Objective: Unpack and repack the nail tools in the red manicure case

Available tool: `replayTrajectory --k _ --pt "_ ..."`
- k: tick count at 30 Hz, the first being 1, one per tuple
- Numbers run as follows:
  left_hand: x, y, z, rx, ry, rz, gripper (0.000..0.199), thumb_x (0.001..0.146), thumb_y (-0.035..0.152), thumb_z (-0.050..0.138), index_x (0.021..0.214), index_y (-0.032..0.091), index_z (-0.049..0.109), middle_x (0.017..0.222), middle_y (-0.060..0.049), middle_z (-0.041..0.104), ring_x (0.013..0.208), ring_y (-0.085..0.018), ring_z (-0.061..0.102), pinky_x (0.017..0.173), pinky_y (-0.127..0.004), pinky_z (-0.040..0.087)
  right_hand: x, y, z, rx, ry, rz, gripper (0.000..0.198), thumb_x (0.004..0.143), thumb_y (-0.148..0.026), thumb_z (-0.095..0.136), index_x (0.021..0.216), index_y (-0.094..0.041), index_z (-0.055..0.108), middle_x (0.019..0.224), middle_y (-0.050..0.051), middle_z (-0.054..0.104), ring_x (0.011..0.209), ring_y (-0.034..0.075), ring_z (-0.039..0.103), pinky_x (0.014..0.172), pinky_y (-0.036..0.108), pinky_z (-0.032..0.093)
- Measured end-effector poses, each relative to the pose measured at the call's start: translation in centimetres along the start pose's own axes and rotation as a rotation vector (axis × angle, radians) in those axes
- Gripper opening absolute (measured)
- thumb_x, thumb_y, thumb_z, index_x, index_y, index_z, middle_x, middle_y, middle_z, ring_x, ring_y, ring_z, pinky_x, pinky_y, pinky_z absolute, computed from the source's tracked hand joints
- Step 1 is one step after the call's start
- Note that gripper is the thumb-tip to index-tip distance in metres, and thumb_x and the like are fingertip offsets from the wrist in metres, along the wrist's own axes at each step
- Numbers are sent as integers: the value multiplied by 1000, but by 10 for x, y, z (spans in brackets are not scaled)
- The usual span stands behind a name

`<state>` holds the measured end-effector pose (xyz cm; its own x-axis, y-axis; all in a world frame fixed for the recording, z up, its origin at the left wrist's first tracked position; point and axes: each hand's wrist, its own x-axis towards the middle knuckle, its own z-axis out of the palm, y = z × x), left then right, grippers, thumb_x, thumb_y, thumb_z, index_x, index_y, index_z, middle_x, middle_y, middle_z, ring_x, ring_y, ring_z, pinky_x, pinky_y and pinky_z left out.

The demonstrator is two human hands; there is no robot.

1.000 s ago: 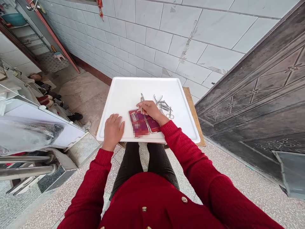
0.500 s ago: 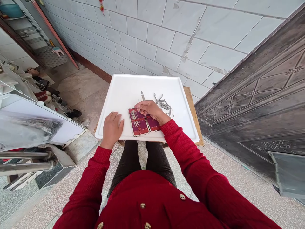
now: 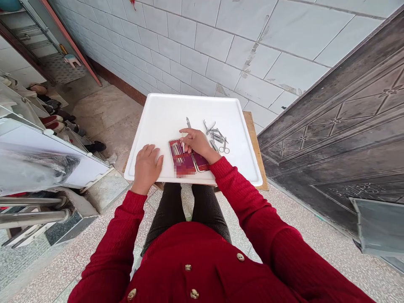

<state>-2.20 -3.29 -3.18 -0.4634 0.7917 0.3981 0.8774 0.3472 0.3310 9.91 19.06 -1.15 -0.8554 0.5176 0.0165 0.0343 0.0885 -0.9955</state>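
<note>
Over the last half second, the slim tool (image 3: 183,147) pinched by the right hand (image 3: 195,141) came to show a broader pale side above the open case (image 3: 186,164), remaining in hand, while the left hand (image 3: 147,164) stayed flat and spread on the surface (image 3: 167,113).

I can't make out the slim piece (image 3: 183,147) in the right hand (image 3: 194,141), which hides part of the manicure case (image 3: 185,157); the case's near-left part is blurred, the teal basin (image 3: 9,5) cut off top left.
</note>
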Motion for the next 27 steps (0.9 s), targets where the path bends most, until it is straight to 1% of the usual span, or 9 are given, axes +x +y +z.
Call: replayTrajectory --k 2,3,5,8,11,14,17,22,27 --pt "0 1 -1 -10 -8 0 41 106 40 42 127 16 67 144 -19 64 143 -39 50 118 -61 42 -1 2 1 -50 0 -19 42 92 -30 75 130 -16 64 63 -4 69 44 12 59 43 21 46" --pt "0 1 -2 -14 -9 2 41 106 40 42 129 16 66 144 -19 64 144 -39 50 118 -61 41 -1 2 2 -75 1 -28 41 92 -28 73 130 -17 63 63 -4 69 45 12 59 44 22 45" --pt "-1 4 -6 -21 -13 25 42 107 42 43 131 17 65 146 -19 62 146 -39 49 120 -61 40 -1 3 3 -117 12 -37 35 92 -27 72 125 -18 63 62 -5 68 44 12 57 44 22 43" --pt "-1 7 -11 -55 -63 123 45 107 49 46 136 20 63 152 -18 59 149 -37 46 123 -60 38 -1 2 3 -149 38 -49 25 90 -26 73 112 -21 62 59 -7 66 42 11 54 44 21 41" --pt "-2 10 -13 -93 -164 246 56 102 60 55 143 22 57 155 -16 57 152 -37 44 125 -60 36 0 2 3 -164 47 -62 23 88 -26 74 107 -22 62 58 -8 65 41 10 51 44 21 40" --pt "-3 11 -12 -98 -223 307 73 96 70 60 148 20 52 157 -18 55 152 -38 42 126 -60 34 1 2 3 -156 47 -53 22 88 -25 73 108 -21 63 59 -8 65 40 10 50 44 21 39" --pt "-2 12 -11 -104 -236 324 80 94 74 60 150 17 49 158 -20 53 151 -39 44 125 -60 35 1 2 4 -130 58 -32 21 87 -22 73 107 -20 66 60 -6 66 42 11 53 44 22 41" --pt "-1 16 -11 -112 -242 305 80 93 70 65 153 20 47 158 -19 53 148 -39 47 124 -60 37 2 3 4 -96 82 -19 17 87 -19 74 103 -20 69 60 -5 66 42 12 57 44 23 44" --pt "-6 18 -8 -88 -249 273 90 90 71 68 158 20 41 163 -21 47 151 -42 43 125 -64 33 4 5 4 -85 79 -4 16 87 -19 72 103 -19 69 57 -5 66 43 13 58 45 24 45"
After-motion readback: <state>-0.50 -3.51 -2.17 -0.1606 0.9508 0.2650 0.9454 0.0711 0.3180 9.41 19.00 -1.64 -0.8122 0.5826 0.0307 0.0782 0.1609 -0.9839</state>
